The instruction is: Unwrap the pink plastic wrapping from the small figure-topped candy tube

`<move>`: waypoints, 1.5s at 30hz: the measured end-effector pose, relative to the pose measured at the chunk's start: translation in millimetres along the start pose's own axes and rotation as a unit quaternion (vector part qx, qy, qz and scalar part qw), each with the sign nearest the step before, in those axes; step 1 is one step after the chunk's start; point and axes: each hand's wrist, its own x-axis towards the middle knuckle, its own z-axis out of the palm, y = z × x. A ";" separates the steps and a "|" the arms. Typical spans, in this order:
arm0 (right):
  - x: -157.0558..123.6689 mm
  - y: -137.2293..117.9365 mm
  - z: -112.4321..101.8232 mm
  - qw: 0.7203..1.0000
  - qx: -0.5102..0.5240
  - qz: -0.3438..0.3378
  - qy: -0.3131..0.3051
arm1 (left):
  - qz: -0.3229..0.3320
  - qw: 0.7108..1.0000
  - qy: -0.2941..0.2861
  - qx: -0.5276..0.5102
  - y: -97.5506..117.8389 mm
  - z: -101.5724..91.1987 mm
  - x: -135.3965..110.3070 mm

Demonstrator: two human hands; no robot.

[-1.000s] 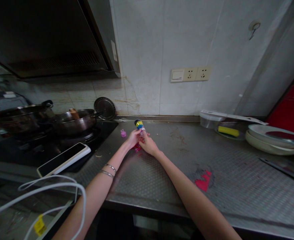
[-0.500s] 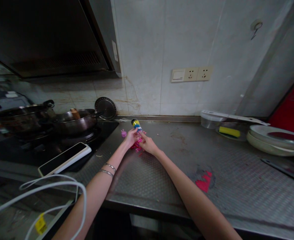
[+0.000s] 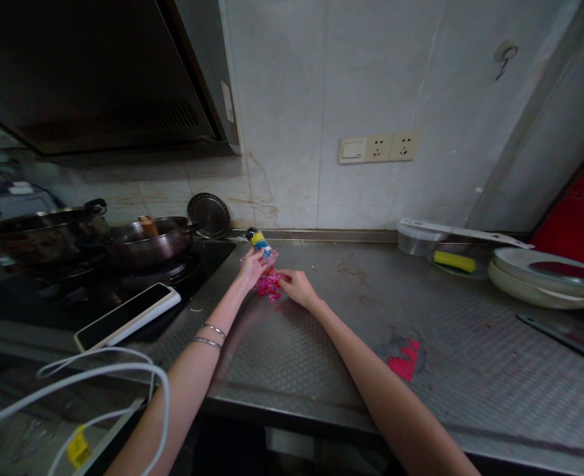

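In the head view my left hand (image 3: pixel 252 268) is closed around a small clear bottle (image 3: pixel 260 242) with a black end and yellow and blue bands of colour. The bottle is tilted, its black end pointing up and left, away from me. Just below lies a loose heap of tiny pink and red pieces (image 3: pixel 269 284), which look like little rubber bands, on the steel counter (image 3: pixel 321 357). At the heap's right edge, the fingers of my right hand (image 3: pixel 295 288) are pinched together. Whatever is between those fingertips is too small to make out.
On the left are a hob with two pans (image 3: pixel 147 241), a white-edged device (image 3: pixel 127 317) and a white cable (image 3: pixel 137 367). To the right stand a plastic tub (image 3: pixel 418 239), a yellow sponge (image 3: pixel 454 262), stacked bowls (image 3: pixel 534 285) and a knife-like dark blade (image 3: pixel 562 334).
My left hand and the bottle have moved left, and the bottle tilts further left. My right hand has come away from the bottle to the heap, which shows more now.
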 end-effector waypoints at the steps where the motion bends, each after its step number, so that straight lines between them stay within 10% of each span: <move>1: 0.0 0.4 0.5 1.000 0.003 -0.002 0.003 | 0.002 1.000 0.003 0.002 1.0 -1.1 0.2; 9: 0.3 -6.3 -0.9 0.999 0.018 -0.010 0.024 | -0.028 1.000 -0.006 -0.001 -2.4 3.4 -0.2; 23: 2.7 2.3 10.8 0.998 0.045 0.039 -0.025 | -0.120 0.975 -0.184 0.019 -12.2 16.4 -16.1; 36: 0.8 -10.8 12.3 0.974 0.201 0.042 -0.095 | -0.056 0.998 -0.033 -0.004 -5.4 7.4 -8.7; 45: 3.8 -6.0 10.2 0.989 0.149 -0.003 0.019 | -0.019 1.000 0.004 -0.007 5.0 3.1 -5.0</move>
